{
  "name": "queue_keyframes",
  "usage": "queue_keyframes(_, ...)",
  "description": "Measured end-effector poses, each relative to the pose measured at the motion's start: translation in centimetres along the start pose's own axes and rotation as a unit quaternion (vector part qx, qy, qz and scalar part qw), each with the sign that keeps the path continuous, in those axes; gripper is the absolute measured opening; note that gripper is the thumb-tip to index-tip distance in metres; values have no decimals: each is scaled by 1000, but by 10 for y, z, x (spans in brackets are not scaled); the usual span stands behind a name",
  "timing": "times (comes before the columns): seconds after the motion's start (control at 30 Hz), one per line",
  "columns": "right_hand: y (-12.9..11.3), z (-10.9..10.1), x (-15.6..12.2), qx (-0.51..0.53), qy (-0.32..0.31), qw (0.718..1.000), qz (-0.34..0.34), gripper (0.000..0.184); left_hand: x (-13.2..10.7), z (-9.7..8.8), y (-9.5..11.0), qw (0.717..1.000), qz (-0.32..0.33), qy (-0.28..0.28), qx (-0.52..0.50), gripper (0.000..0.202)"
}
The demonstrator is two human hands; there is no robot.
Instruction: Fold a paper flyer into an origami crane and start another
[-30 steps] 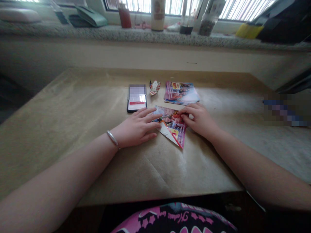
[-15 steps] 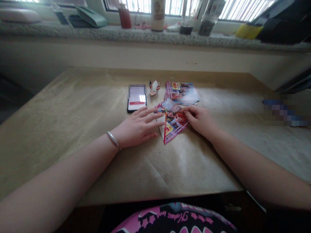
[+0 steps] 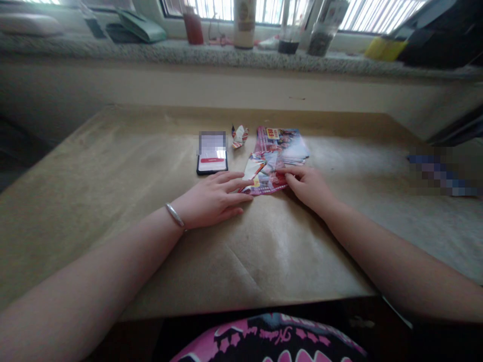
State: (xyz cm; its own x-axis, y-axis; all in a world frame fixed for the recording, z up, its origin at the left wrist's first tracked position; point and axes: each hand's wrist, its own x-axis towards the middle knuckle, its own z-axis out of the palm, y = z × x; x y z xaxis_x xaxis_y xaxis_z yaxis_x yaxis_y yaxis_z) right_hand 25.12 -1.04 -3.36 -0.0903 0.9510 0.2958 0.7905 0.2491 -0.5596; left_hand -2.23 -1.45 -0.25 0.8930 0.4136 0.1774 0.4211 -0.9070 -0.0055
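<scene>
A colourful printed sheet of paper (image 3: 267, 176), partly folded over so a white underside shows at its left, lies on the table between my hands. My left hand (image 3: 217, 198) rests flat with fingers stretched out, its fingertips at the sheet's left corner. At the sheet's right side, my right hand (image 3: 307, 186) pinches the edge between thumb and fingers. Just behind the sheet is a stack of similar printed sheets (image 3: 283, 141). A small folded paper piece (image 3: 239, 137), white with striped red edges, stands left of the stack.
A phone (image 3: 212, 156) with a lit screen lies beyond my left hand. The table (image 3: 181, 281) has a tan covering. Bottles and jars stand on the stone windowsill (image 3: 211, 58) at the back. A blurred blue item (image 3: 439, 176) is at the far right.
The printed sheet has turned, its near corner swinging away from me, and its white part now points up and left. My right hand has shifted slightly left with it.
</scene>
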Motion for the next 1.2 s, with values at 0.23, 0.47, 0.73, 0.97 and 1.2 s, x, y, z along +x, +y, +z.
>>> queue_keyframes(0.23,-9,-6,-4,-104,-55,981,-152,30,1,1,-4,999,-37,-3,-10,28)
queue_keyframes(0.47,-10,-14,-5,-151,-44,962,-222,40,0,4,-2,996,-78,-24,-29,45)
queue_keyframes(0.73,-9,-15,-5,-166,-21,943,-289,23,-1,8,-3,995,-84,-39,-30,44)
queue_keyframes(0.97,-9,-11,-3,-110,-57,941,-316,21,0,10,-4,995,-86,-44,-27,49)
queue_keyframes(1.2,-13,-12,-2,-85,-111,955,-263,22,2,6,-1,993,-92,-70,-31,53)
